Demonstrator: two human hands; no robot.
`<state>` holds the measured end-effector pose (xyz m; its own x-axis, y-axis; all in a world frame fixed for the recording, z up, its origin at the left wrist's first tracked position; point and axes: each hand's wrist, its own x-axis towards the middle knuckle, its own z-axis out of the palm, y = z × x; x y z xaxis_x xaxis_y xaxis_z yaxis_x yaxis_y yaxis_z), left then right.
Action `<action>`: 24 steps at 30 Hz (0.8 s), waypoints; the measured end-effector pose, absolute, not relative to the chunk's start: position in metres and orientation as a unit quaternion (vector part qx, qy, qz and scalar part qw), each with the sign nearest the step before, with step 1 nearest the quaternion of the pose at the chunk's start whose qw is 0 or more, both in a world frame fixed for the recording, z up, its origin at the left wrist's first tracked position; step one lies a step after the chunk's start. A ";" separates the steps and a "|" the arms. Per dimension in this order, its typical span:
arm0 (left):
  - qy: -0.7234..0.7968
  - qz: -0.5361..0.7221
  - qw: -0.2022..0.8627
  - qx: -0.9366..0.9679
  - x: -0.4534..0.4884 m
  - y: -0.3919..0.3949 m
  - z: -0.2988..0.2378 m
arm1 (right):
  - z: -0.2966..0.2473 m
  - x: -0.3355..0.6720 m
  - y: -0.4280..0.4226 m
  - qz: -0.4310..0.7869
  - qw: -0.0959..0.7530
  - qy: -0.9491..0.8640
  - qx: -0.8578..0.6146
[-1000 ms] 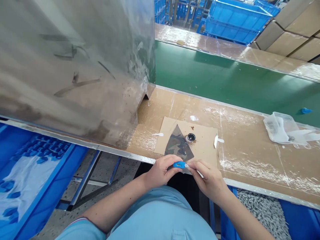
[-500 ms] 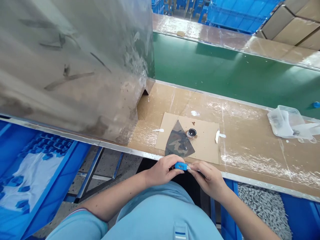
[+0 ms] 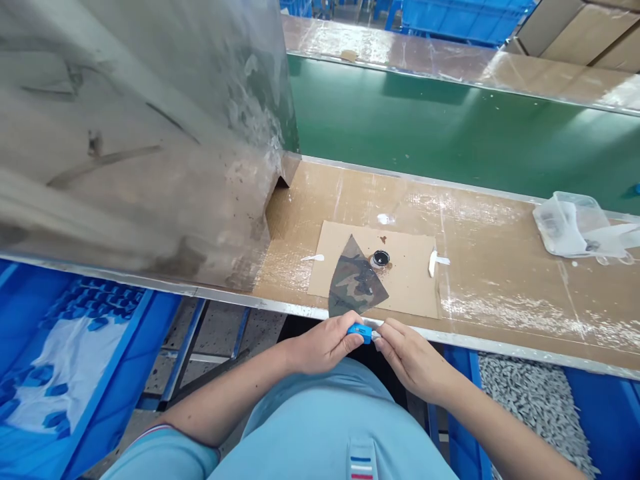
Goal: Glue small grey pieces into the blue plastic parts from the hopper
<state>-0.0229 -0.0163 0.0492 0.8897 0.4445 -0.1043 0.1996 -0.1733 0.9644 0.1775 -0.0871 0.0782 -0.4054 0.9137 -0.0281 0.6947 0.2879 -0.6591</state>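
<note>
My left hand [image 3: 323, 345] is closed around a small blue plastic part [image 3: 360, 331], held just below the workbench's front edge. My right hand [image 3: 409, 358] pinches the pale end that sticks out of that blue part; what this end is I cannot make out. Just beyond my hands lies a camouflage cloth triangle [image 3: 356, 283] on a cardboard sheet [image 3: 410, 287]. Beside the cloth sits a small round black pot [image 3: 381, 257].
A big metal housing [image 3: 140, 133] fills the left. A green conveyor belt [image 3: 450, 133] runs behind the brown workbench [image 3: 500, 293]. A clear plastic tray with bags [image 3: 575, 227] lies at the right. Blue bins with small parts [image 3: 55, 347] and grey pieces [image 3: 530, 407] stand below the bench.
My hands have stayed together on the blue part and drifted slightly down from the bench edge. The view has shifted a little forward.
</note>
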 end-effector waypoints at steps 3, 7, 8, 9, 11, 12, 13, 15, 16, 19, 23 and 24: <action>0.200 0.086 0.580 0.785 -0.025 -0.013 0.053 | 0.079 0.177 -0.089 0.320 0.172 -0.777 -0.515; 0.186 0.074 0.540 0.818 -0.026 -0.014 0.055 | 0.077 0.177 -0.093 0.327 0.169 -0.787 -0.495; 0.185 0.072 0.532 0.823 -0.026 -0.016 0.055 | 0.075 0.177 -0.095 0.326 0.170 -0.788 -0.494; 0.185 0.073 0.526 0.827 -0.026 -0.018 0.055 | 0.073 0.177 -0.097 0.325 0.173 -0.788 -0.494; 0.186 0.078 0.519 0.831 -0.025 -0.021 0.053 | 0.069 0.175 -0.101 0.322 0.184 -0.784 -0.497; 0.187 0.082 0.517 0.831 -0.025 -0.023 0.051 | 0.067 0.174 -0.102 0.319 0.193 -0.782 -0.499; 0.188 0.086 0.516 0.831 -0.024 -0.024 0.050 | 0.065 0.173 -0.104 0.315 0.205 -0.780 -0.501; 0.193 0.090 0.509 0.834 -0.023 -0.025 0.048 | 0.060 0.171 -0.105 0.308 0.227 -0.775 -0.503; 0.194 0.089 0.504 0.837 -0.023 -0.026 0.046 | 0.058 0.171 -0.106 0.307 0.237 -0.773 -0.502; 0.189 0.085 0.491 0.846 -0.023 -0.026 0.041 | 0.053 0.170 -0.106 0.315 0.244 -0.772 -0.496; 0.175 0.087 0.463 0.865 -0.023 -0.021 0.035 | 0.049 0.172 -0.103 0.306 0.233 -0.782 -0.491; 0.168 0.089 0.458 0.868 -0.024 -0.019 0.035 | 0.050 0.173 -0.101 0.299 0.228 -0.786 -0.491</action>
<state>-0.0241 -0.0186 0.0353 0.9278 0.3732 0.0006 0.2103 -0.5242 0.8252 0.1728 -0.1011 0.0497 -0.4142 0.9079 0.0644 0.6354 0.3391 -0.6937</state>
